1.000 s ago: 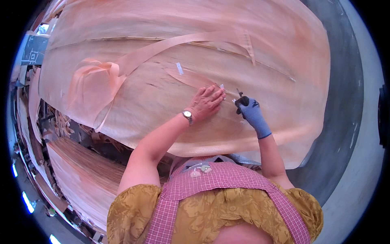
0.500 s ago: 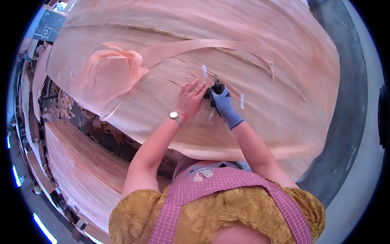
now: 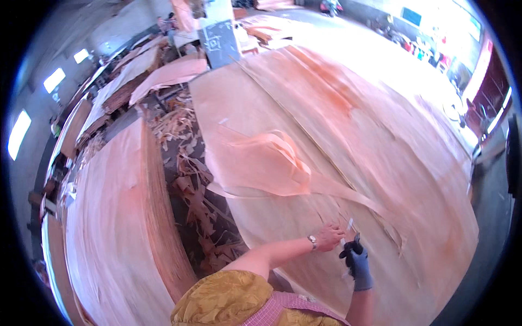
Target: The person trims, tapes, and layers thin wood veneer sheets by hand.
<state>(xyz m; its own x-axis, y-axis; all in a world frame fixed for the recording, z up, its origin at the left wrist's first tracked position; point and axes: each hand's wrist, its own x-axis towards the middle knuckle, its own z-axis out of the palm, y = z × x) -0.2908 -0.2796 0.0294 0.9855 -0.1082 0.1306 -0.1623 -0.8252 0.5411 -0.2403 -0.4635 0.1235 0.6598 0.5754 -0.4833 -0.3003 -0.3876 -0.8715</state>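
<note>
My bare left hand, a watch at its wrist, is over the big pale wood veneer sheet, fingertips drawn together at a small white bit that looks like tape. Just right of it, my right hand in a blue glove with black fingers is closed on a narrow dark tool; its kind is unclear. A white tape strip lies on the sheet beyond my fingertips, near small splits in the veneer. Farther off lies a crumpled loose veneer strip, its long tail curving right.
To the left stands a thick veneer stack. Torn veneer scraps fill the gap between. Beyond the sheet rise a grey-and-white pillar and more stacks. A thin raised strip runs along the sheet.
The view has swung up and left, bringing the hall into sight. My left fingers, spread flat on the veneer before, are now drawn together. The right hand keeps its tool.
</note>
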